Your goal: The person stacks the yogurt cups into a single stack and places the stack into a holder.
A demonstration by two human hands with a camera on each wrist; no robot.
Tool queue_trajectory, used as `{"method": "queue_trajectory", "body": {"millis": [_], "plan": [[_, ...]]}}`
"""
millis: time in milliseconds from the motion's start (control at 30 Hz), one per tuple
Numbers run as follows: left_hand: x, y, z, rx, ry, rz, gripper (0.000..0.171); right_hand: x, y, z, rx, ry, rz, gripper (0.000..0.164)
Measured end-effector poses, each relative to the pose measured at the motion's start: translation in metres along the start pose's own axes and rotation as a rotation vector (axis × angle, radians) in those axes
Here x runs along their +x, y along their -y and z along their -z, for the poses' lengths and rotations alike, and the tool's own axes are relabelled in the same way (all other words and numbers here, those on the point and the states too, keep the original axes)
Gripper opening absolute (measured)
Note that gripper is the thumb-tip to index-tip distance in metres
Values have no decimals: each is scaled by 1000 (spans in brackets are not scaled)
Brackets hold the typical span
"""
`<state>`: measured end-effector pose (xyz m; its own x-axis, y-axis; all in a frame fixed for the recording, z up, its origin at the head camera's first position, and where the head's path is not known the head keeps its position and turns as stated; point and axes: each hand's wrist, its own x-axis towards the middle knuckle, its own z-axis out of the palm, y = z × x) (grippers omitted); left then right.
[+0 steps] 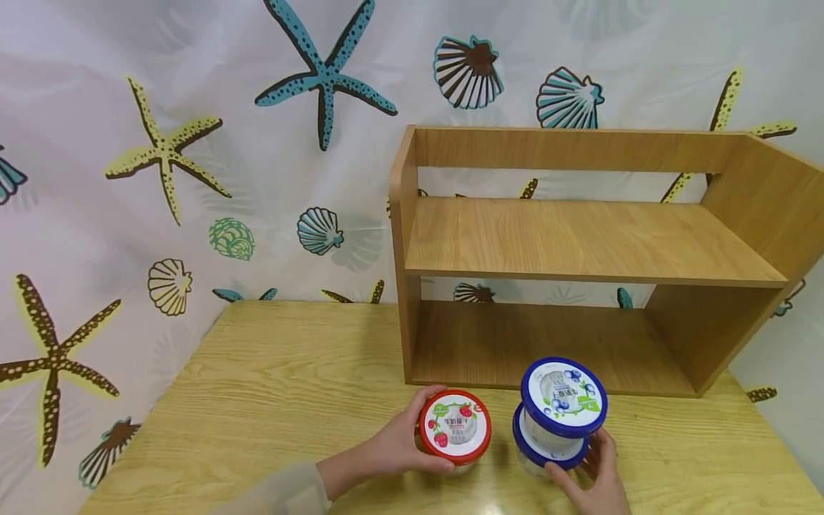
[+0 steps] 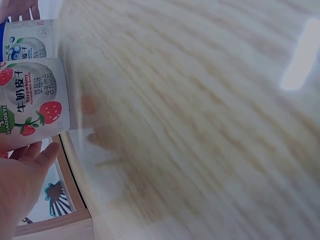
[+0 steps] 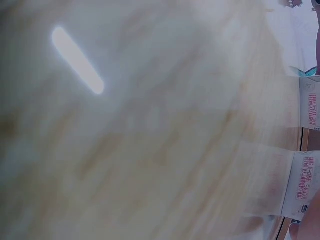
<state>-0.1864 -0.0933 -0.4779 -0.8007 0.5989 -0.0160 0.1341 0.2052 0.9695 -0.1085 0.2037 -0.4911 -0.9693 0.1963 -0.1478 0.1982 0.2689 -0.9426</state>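
My left hand [image 1: 402, 440] grips a round cup with a red lid [image 1: 455, 425] from its left side, fingers behind and thumb in front. Strawberries are printed on the white wall of this strawberry cup [image 2: 37, 100] in the left wrist view. To its right stand two blue-lidded blueberry cups, one stacked on the other. The upper cup [image 1: 563, 397] sits a little off-centre over the lower cup [image 1: 547, 447]. Around the lower cup's right side curls my right hand [image 1: 599, 476], thumb at the front. In the right wrist view only part of a cup wall [image 3: 302, 182] shows.
A two-level wooden shelf [image 1: 592, 239] stands on the table behind the cups, its lower board just beyond them. The wooden table [image 1: 283, 372] stretches left and right. A curtain [image 1: 270, 186] with starfish and shells hangs behind.
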Motion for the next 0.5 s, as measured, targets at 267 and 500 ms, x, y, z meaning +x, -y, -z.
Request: {"method": "queue_trajectory", "body": {"millis": [267,500], "plan": [[1,-1,-1,51,-11,11,100,-1,2,-1,12,-4,-4,100],[-5,-7,0,28,-26,-10,98,-2,3,-1,11,-8,-1,100]]}}
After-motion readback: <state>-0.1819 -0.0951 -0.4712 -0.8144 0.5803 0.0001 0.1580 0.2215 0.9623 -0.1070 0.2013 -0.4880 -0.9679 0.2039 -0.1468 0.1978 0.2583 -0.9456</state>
